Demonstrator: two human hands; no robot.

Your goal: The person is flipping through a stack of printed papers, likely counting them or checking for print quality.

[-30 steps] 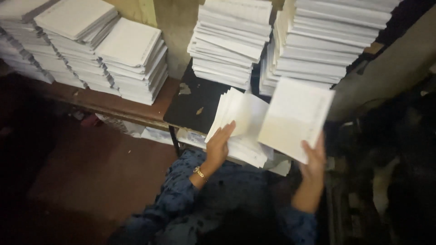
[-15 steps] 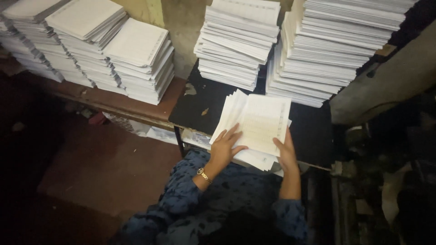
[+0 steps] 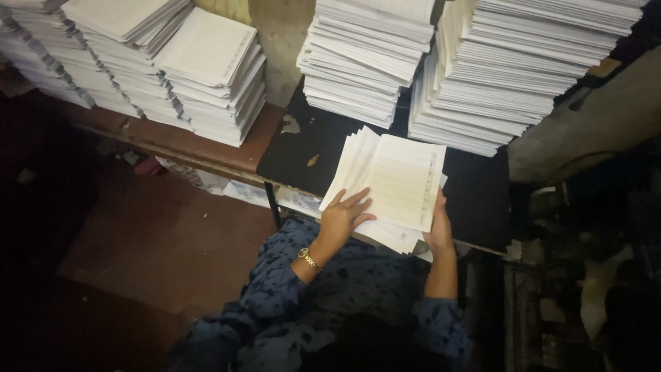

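A fanned pile of ruled white sheets [image 3: 396, 180] lies on the black table [image 3: 475, 200] in front of me. My left hand [image 3: 343, 219], with a gold watch at the wrist, rests flat on the pile's near left corner, fingers spread. My right hand [image 3: 438, 226] grips the pile's near right edge, thumb on top of the top sheet. Both arms wear dark blue patterned sleeves.
Two tall stacks of white printed sheets [image 3: 365, 58] [image 3: 523, 69] stand at the back of the black table. To the left, a brown wooden bench [image 3: 172, 138] carries several more paper stacks [image 3: 206, 76]. A reddish floor [image 3: 158, 241] lies below; dark machinery sits at right.
A second ago my right hand held a sheet up in the air. It has come down onto the fanned pile, and both hands now rest on the pile.
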